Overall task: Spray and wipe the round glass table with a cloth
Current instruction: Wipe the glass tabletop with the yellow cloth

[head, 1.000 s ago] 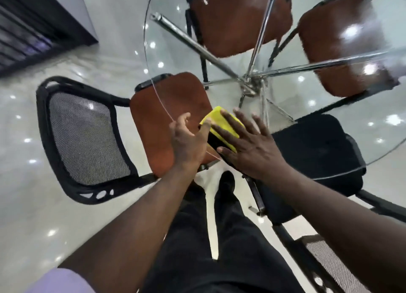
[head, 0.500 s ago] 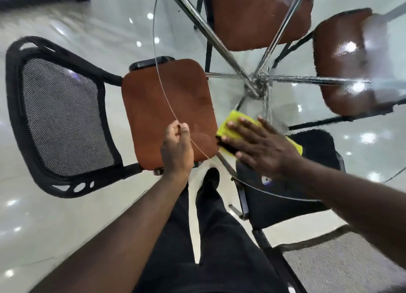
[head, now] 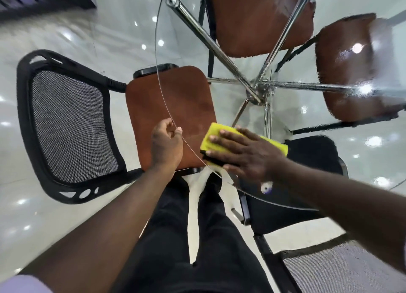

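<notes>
A black mesh-backed chair with a brown suede-like seat (head: 169, 117) sits left. The left hand (head: 166, 145) pinches the round clear glass table's thin rim (head: 158, 77). The right hand (head: 246, 154), fingers spread flat, presses a folded yellow cloth (head: 214, 132) (long axis running left-right) near the table's front edge.

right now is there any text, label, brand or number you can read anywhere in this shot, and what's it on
None can be read.
The yellow cloth under the right hand shows no print or tag.
The glass table, the brown chair seat and the black mesh chair back carry no visible label.
A small pale round mark near the table's edge by the right wrist is too small and blurred to tell if it is a sticker or a reflection.
</notes>
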`<action>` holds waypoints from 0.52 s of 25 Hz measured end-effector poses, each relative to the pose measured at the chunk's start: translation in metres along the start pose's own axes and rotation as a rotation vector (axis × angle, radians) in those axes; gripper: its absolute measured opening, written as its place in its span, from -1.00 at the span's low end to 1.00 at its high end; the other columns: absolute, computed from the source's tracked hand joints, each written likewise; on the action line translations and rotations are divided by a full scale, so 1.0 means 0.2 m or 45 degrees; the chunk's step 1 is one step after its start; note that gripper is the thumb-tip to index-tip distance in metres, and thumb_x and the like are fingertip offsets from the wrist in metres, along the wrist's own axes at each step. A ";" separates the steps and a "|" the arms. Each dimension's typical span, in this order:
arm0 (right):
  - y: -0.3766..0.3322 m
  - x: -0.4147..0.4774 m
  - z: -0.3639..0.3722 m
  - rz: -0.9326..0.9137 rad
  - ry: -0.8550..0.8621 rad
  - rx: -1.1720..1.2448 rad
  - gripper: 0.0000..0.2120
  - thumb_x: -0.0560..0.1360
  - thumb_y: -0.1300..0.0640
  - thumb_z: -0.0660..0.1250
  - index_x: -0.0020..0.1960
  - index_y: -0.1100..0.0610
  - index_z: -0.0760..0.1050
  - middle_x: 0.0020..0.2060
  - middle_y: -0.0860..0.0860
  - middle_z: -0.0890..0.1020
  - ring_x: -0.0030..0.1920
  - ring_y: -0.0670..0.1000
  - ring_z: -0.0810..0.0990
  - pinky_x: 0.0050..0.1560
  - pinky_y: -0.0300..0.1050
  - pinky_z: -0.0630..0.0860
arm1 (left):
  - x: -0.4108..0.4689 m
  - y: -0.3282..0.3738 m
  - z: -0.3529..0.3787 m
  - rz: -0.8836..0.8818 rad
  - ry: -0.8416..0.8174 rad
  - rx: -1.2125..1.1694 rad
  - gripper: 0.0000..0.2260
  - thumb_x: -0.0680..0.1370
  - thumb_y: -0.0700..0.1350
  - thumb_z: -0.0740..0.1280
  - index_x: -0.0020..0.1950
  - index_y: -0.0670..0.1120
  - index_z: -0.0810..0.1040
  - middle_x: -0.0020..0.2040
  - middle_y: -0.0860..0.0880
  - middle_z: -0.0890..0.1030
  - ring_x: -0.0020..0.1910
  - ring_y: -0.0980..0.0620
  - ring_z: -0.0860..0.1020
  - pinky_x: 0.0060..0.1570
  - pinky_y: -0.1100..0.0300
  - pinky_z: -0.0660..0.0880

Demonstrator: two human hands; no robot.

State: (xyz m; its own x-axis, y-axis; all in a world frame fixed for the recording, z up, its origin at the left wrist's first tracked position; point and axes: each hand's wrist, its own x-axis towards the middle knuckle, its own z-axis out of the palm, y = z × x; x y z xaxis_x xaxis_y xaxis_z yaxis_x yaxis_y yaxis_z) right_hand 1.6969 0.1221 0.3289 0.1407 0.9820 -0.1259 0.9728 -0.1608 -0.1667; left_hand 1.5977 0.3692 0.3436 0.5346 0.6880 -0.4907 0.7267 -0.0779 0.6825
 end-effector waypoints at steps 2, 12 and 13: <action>0.26 0.01 -0.02 0.120 -0.017 -0.046 -0.45 0.78 -0.22 -0.04 0.75 -0.24 0.01 0.76 -0.03 0.07 0.76 0.07 0.04 0.71 0.26 0.07 | 0.00 0.01 0.00 0.069 0.048 0.130 -0.61 0.57 -0.07 0.47 0.38 -0.09 0.52 0.27 -0.05 0.58 -0.02 0.14 0.58 -0.09 0.62 0.39; -0.07 0.24 0.02 0.856 0.208 0.153 -0.41 0.77 -0.17 0.02 0.76 -0.19 -0.03 0.77 -0.01 0.03 0.77 0.11 0.00 0.68 0.32 0.12 | 0.04 0.04 -0.02 0.427 -0.001 0.448 -0.21 0.53 -0.22 0.50 0.67 -0.08 0.19 0.69 -0.10 0.14 0.66 -0.09 0.13 0.58 0.37 0.04; 0.01 0.23 0.00 0.529 0.159 0.080 -0.42 0.77 -0.18 0.06 0.76 -0.18 0.05 0.76 -0.01 0.10 0.76 0.12 0.07 0.68 0.32 0.14 | 0.07 0.04 -0.03 0.425 -0.032 0.460 -0.18 0.51 -0.21 0.53 0.68 -0.08 0.18 0.70 -0.07 0.13 0.67 -0.07 0.12 0.62 0.21 0.10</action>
State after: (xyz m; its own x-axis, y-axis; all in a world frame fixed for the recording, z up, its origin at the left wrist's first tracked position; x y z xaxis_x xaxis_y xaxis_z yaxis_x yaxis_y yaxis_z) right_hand 1.7045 0.1667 0.3233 0.5426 0.8366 -0.0759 0.8164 -0.5465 -0.1865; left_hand 1.6079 0.3825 0.3453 0.7711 0.5653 -0.2931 0.6145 -0.5399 0.5752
